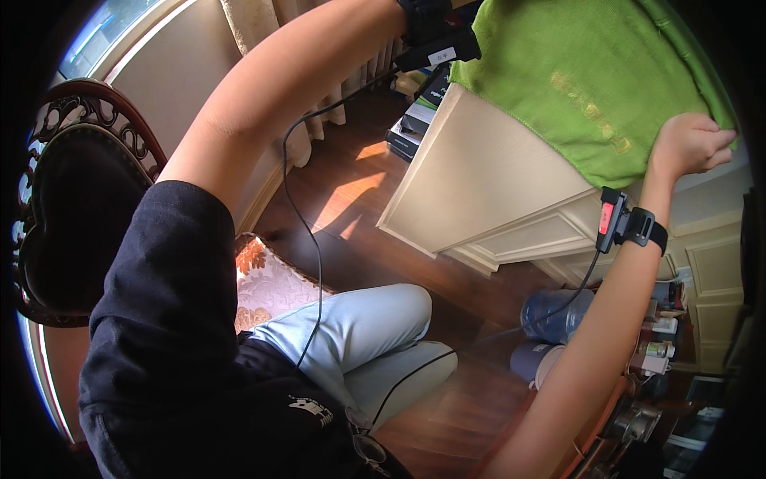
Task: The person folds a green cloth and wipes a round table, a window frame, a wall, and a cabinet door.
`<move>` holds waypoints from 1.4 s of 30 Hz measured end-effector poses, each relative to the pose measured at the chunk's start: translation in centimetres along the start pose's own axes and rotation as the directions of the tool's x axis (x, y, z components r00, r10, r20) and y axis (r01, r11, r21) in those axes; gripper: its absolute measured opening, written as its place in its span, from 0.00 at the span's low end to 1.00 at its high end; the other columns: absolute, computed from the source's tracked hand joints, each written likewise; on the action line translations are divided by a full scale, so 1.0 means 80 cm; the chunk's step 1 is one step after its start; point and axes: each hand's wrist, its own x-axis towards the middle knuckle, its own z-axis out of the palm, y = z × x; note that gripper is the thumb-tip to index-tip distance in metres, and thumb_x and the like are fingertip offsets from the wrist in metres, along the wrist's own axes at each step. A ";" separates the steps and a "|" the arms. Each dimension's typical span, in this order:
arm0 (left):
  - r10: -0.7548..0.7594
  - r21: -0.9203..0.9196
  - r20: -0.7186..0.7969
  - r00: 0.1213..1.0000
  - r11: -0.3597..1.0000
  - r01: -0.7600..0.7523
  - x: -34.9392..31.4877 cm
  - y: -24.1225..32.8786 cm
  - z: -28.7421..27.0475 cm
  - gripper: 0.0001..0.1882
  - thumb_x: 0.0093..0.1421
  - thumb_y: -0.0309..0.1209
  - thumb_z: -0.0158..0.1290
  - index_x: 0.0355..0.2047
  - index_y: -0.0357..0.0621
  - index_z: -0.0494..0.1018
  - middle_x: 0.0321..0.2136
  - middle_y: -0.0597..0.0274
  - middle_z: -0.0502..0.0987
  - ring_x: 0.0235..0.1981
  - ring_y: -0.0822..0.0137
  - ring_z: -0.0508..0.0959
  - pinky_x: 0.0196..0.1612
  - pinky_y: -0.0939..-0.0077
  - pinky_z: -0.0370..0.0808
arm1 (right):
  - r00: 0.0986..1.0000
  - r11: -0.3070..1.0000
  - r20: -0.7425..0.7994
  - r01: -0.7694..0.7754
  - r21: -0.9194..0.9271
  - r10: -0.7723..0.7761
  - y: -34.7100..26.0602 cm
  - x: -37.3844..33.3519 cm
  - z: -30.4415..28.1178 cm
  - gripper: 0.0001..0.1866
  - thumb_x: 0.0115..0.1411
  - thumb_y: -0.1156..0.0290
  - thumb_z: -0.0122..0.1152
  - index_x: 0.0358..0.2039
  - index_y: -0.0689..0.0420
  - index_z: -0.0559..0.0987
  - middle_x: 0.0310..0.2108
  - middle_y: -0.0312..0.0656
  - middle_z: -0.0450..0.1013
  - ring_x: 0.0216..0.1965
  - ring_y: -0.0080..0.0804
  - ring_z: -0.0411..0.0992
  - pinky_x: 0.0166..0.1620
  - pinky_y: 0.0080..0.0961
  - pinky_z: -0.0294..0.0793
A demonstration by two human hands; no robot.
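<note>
A bright green cloth with a line of yellow lettering is held up at the top right, spread out in front of a cream panelled cabinet. My right hand is closed on its lower right edge, fingers curled into the fabric. My left arm reaches up to the top edge of the picture. Only a sliver of my left hand shows past the wrist strap, beside the cloth's upper left edge; its fingers are out of sight. Each wrist wears a black strap with a small cabled device.
The cream cabinet stands directly ahead, its corner jutting toward me. Books or boxes lie on the floor beyond it. At left is a carved dark chair. A blue water jug and a purple bin stand at right. Black cables hang across my lap.
</note>
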 end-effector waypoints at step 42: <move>-0.340 -0.076 0.230 0.912 0.928 0.366 -0.474 -0.058 -0.051 0.40 0.51 0.36 0.60 0.60 0.28 0.59 0.52 0.36 0.70 0.51 0.43 0.75 0.54 0.63 0.72 | 0.683 0.784 0.392 -0.577 -0.228 0.617 -0.091 -0.483 -0.169 0.26 0.67 0.75 0.34 0.61 0.79 0.53 0.58 0.76 0.55 0.59 0.70 0.56 0.62 0.52 0.56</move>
